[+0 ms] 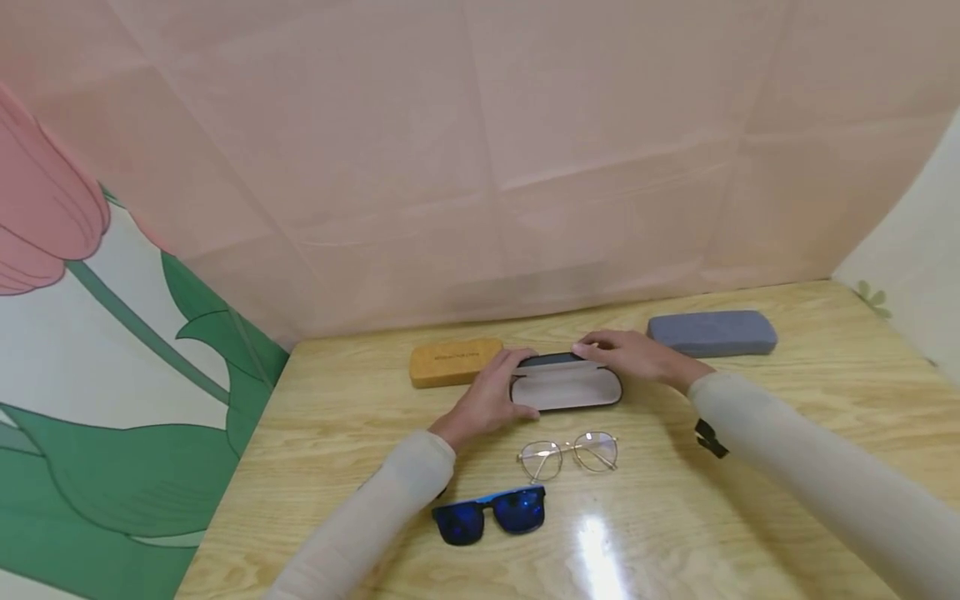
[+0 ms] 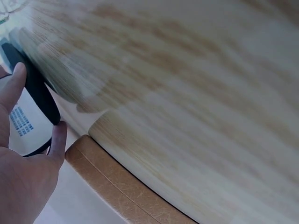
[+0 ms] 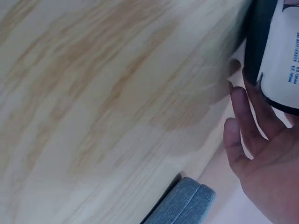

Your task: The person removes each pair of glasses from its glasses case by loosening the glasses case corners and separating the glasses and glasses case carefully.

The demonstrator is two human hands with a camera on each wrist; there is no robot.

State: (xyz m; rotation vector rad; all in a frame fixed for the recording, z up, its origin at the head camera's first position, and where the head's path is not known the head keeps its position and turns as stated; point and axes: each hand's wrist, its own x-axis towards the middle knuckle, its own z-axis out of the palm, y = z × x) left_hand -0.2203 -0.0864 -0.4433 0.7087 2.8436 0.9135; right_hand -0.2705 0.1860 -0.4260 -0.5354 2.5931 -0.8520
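A dark glasses case (image 1: 567,388) with a pale lining stands with its lid raised on the wooden table. My left hand (image 1: 491,393) grips its left end, thumb at the front and fingers at the lid. At the lid's right part, my right hand (image 1: 630,354) holds the back edge with its fingers. Small blue print shows on the white lining (image 2: 30,123) in the left wrist view. Closer to me lie thin-rimmed eyeglasses (image 1: 567,456), and nearer still sunglasses (image 1: 491,514) with dark blue lenses. Neither hand touches them.
A mustard-yellow glasses case (image 1: 450,363) lies just left of the dark case, beside my left hand. A grey-blue case (image 1: 712,332) rests at the back right, behind my right wrist. A pink cloth (image 1: 480,167) hangs along the table's back edge.
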